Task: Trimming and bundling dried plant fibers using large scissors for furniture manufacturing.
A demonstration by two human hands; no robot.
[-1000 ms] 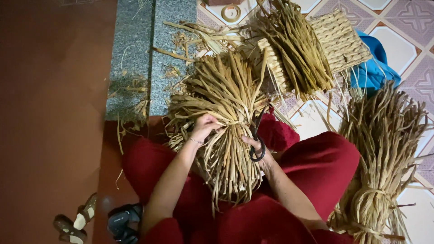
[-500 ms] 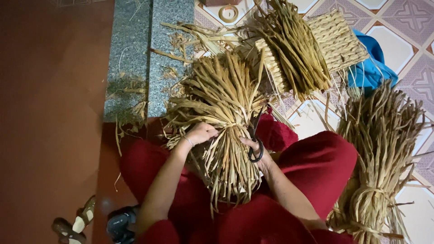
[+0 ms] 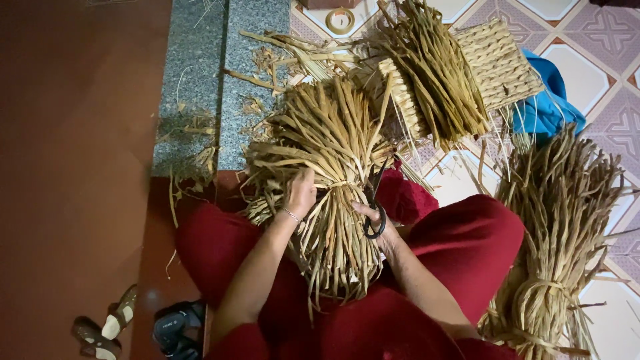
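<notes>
A thick bundle of dried straw-coloured stalks (image 3: 333, 173) lies across my lap, tied round its middle. My left hand (image 3: 301, 193) grips the bundle at the tie, on its left side. My right hand (image 3: 375, 223) holds black scissors (image 3: 375, 212) against the right side of the bundle, blades pointing up along the stalks. I sit in dark red trousers (image 3: 467, 247).
A second tied bundle (image 3: 560, 227) stands at my right. A woven straw mat (image 3: 497, 63) with more stalks (image 3: 433, 73) lies ahead, a blue cloth (image 3: 550, 107) beside it. A roll of tape (image 3: 341, 20) sits on the tiles. Sandals (image 3: 100, 327) lie lower left by a grey stone step (image 3: 193, 80).
My left hand has slid slightly down along the bundle toward the tie. The right hand keeps the scissors at the same spot.
</notes>
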